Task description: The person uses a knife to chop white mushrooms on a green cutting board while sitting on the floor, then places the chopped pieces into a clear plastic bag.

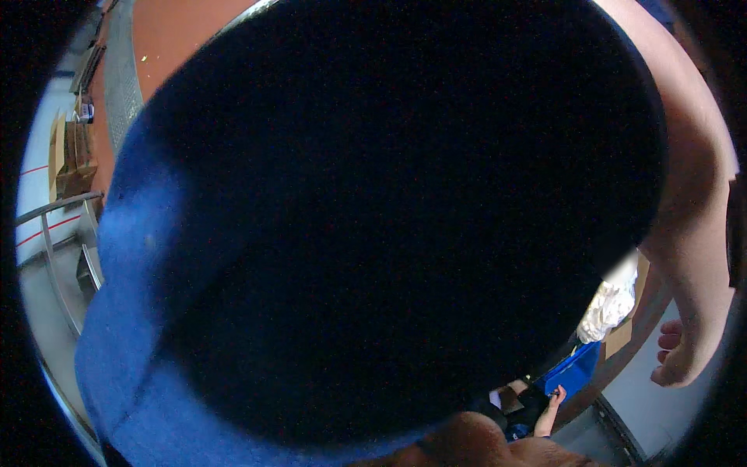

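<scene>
A very dark rounded shape [405,218] close to the camera covers most of the view and hides what lies behind it. Its left side shows blue cloth [148,342]. Along the right edge a bare arm [692,179] runs down to a hand [681,354] with loosely curled fingers. Nothing visible is in those fingers, and I cannot tell whether the hand is mine. Blurred bare skin [475,440] fills part of the lower edge, too close to show which part of a hand or arm it is.
Another person's hand [551,409] is beside a blue panel or bin [572,372] at the lower right. White crumpled plastic [607,307] lies above it, near cardboard [620,338]. At the left are an open cardboard box [74,159], a metal rail [58,206] and reddish floor [167,39].
</scene>
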`<move>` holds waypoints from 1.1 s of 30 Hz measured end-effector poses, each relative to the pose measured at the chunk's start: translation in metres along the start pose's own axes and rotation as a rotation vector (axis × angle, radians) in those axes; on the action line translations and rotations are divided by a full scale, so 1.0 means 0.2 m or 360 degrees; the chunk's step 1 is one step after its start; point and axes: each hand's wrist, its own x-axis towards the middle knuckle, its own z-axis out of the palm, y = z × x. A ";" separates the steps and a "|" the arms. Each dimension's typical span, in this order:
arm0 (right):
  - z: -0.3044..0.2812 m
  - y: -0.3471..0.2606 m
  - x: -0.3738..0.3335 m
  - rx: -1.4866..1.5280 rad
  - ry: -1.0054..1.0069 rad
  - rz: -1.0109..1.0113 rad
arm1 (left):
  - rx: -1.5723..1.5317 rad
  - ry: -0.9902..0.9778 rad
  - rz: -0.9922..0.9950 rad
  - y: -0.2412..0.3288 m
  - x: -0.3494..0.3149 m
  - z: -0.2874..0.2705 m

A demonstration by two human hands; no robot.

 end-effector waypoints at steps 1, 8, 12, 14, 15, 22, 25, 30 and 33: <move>-0.03 -0.02 0.01 -0.0068 0.0116 -0.0061 | 0.0035 0.0012 -0.0005 -0.01 0.01 -0.01; -0.79 -0.58 0.09 0.1768 0.0123 -0.0289 | 0.0304 0.0074 -0.0018 -0.10 0.08 0.02; -1.30 -0.94 -0.06 0.2928 -0.0648 -0.0437 | 0.0444 0.0097 -0.0092 -0.19 0.05 0.02; -1.37 -0.99 -0.06 0.3187 -0.1039 -0.0389 | 0.0482 0.0122 -0.0109 -0.21 0.06 0.05; -1.38 -0.99 -0.06 0.3243 -0.1170 -0.0369 | 0.0481 0.0111 -0.0154 -0.23 0.02 0.05; -1.39 -1.11 -0.08 0.2980 -0.1445 -0.0359 | 0.0404 -0.0002 -0.0616 -0.39 -0.27 0.23; -1.32 -1.20 -0.09 0.3152 -0.1205 -0.0260 | 0.0480 -0.0108 -0.0622 -0.57 -0.41 0.34; -1.37 -1.14 -0.02 0.3054 -0.1629 -0.0120 | 0.0480 -0.0286 -0.0588 -0.55 -0.43 0.33; -1.33 -1.12 -0.03 0.2922 -0.1190 -0.0667 | 0.0496 -0.0367 -0.0567 -0.59 -0.46 0.32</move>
